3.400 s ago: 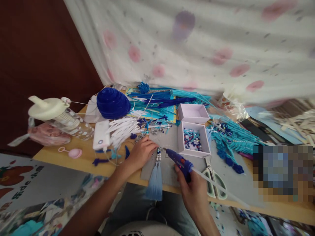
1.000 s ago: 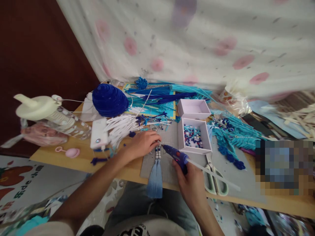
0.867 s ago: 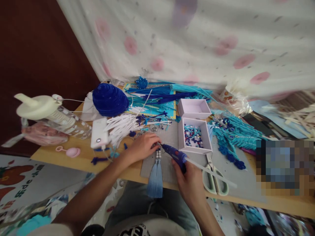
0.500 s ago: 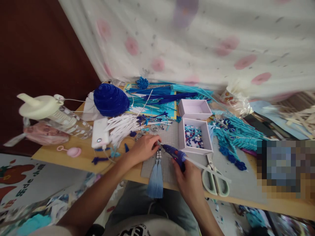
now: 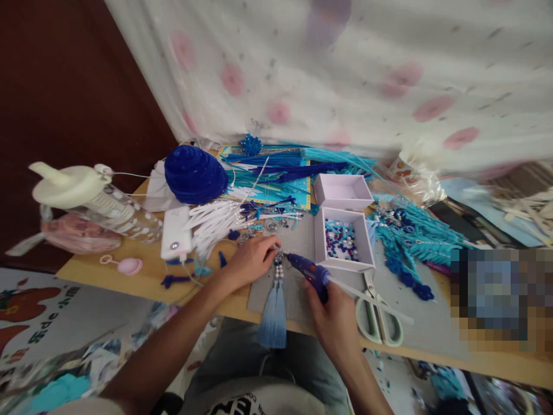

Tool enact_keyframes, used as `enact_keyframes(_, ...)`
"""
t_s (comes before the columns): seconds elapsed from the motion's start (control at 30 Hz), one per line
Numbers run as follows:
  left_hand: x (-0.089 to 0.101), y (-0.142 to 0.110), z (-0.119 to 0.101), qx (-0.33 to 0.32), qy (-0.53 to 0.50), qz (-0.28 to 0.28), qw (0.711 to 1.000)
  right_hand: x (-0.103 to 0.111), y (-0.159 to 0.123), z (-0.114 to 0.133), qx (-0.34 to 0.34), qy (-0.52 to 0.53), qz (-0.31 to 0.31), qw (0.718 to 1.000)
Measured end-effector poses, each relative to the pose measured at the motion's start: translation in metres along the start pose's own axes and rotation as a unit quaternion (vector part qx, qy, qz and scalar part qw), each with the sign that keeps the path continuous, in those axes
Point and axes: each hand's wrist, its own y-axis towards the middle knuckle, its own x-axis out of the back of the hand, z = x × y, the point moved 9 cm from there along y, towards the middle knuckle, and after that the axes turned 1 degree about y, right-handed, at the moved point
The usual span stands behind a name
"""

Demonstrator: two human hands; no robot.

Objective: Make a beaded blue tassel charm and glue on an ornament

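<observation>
In my right hand (image 5: 334, 311) is a purple-blue hot glue gun (image 5: 309, 272), a clear glue stick poking out of its back. Its nozzle points left, close to the top of a beaded tassel pendant (image 5: 276, 308). White and dark beads sit above two light-blue tassels, which hang over the table's front edge. My left hand (image 5: 254, 259) is closed at the pendant's top, fingertips pinched together; the small part between them is mostly hidden. Both hands are over a grey mat (image 5: 298, 302).
Right of the glue gun stand a white box of beads (image 5: 343, 239) and scissors (image 5: 378, 314). Blue pipe cleaners (image 5: 276, 167) lie behind. To the left are a dark-blue coil (image 5: 194, 174), a white power bank (image 5: 176, 233) and a tumbler (image 5: 95, 199).
The glue gun has shifted slightly right, its nozzle drawing back a little from my left fingertips. My left hand has turned slightly, showing more of the pendant's top.
</observation>
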Motion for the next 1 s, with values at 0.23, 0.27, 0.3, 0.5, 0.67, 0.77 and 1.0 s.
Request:
enact_keyframes(0.23,0.003,0.001,0.004,-0.003,-0.001,-0.013,1.000,0.003,0.002,0.000,-0.007,0.024,-0.004,1.000)
enact_keyframes(0.27,0.002,0.001,0.004,-0.006,0.002,-0.008,1.000,0.003,0.002,-0.001,-0.007,0.025,-0.004,1.000)
enact_keyframes(0.3,0.001,0.002,0.003,-0.008,0.007,-0.004,1.000,0.004,0.001,-0.001,-0.008,0.026,-0.004,1.000)
enact_keyframes(0.5,-0.004,0.000,0.001,-0.029,0.031,0.005,0.999,0.008,0.000,-0.004,-0.006,0.026,-0.018,0.999)
enact_keyframes(0.67,-0.006,-0.003,0.001,-0.038,0.030,0.000,0.999,0.014,0.001,0.001,0.013,0.028,-0.032,0.999)
enact_keyframes(0.77,-0.004,-0.003,0.001,-0.032,0.032,-0.001,0.999,0.013,0.001,0.002,0.010,0.031,-0.026,0.999)
enact_keyframes(1.0,-0.002,-0.006,0.000,-0.027,0.027,0.003,0.999,0.014,-0.002,0.002,0.010,0.027,-0.031,0.999)
